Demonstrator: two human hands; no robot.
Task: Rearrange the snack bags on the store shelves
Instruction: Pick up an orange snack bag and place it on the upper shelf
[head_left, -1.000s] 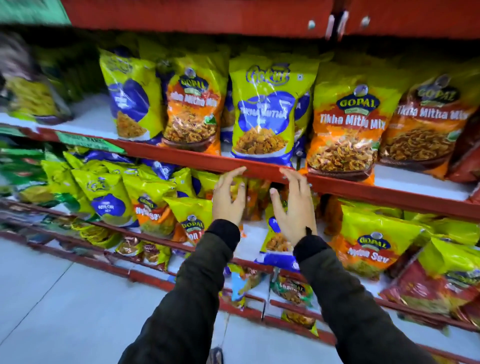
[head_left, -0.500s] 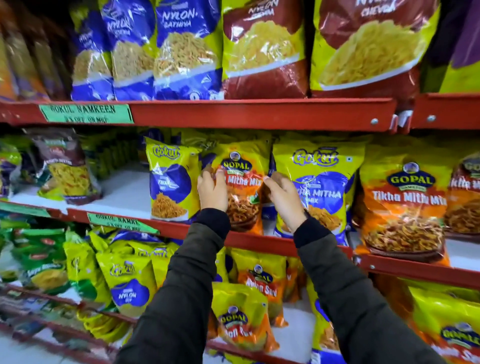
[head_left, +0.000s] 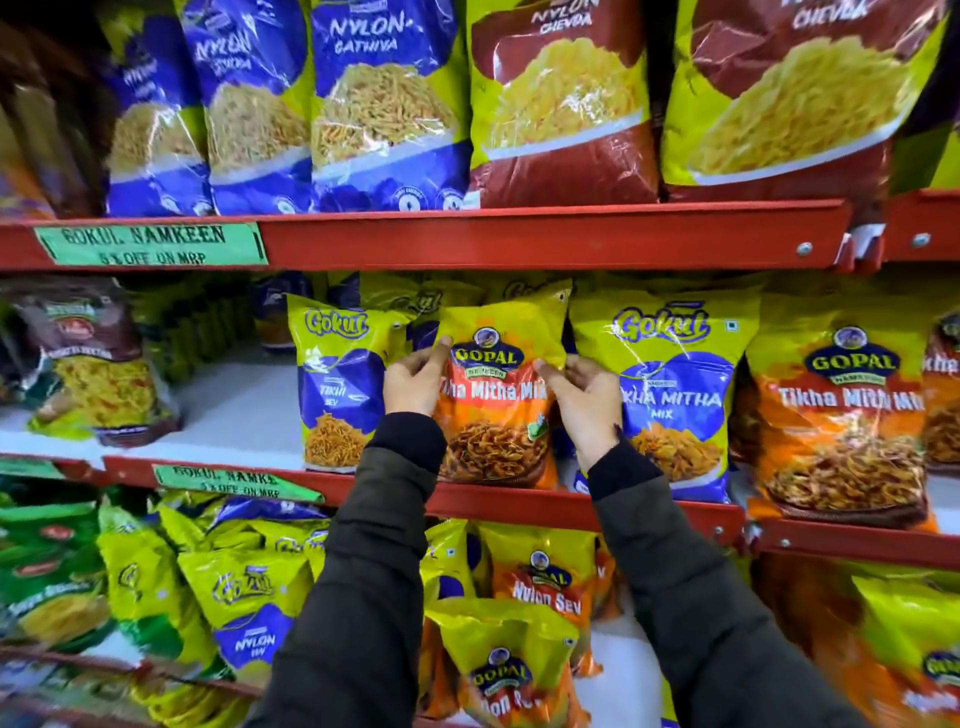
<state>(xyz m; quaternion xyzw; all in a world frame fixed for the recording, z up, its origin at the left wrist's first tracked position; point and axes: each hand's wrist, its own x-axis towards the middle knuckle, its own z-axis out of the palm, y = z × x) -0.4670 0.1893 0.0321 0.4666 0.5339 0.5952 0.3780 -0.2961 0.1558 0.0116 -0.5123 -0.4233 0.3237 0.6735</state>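
Gopal bag (head_left: 501, 400): orange and yellow, "Tikha Mitha Mix", upright on the middle shelf (head_left: 519, 503), long axis vertical, base just behind the red shelf lip. It sits directly between your two sets of fingers, at equal reach of both hands.

Left hand (head_left: 413, 382): your fingers (head_left: 434, 353) curl over the bag's left edge at logo height, thumb on the front face, pinching the film. Grasping the bag.

Right hand (head_left: 584, 397): your fingers (head_left: 550, 370) pinch the right edge at the same height, wrinkling the film. Also grasping the bag. Both forearms reach up and forward in dark sleeves, wrists level, palms turned inward toward each other.

Left of your left fingers: Gokul Tikhi Sev bag (head_left: 340, 384), touching or just beside the Gopal bag; beyond it, bare shelf.

Right of your right fingers: Gokul mix bag (head_left: 670, 395), blue and yellow, close against the held bag; further right, a larger Gopal bag (head_left: 841, 415) of the same mix.

Behind your fingers: more bags, partly hidden.

Judgement: the step in hand is squaring or lifting this bag. Because it is wedged between neighbours, a straight pull toward you should clear it; any sideways shift risks tipping either Gokul bag.
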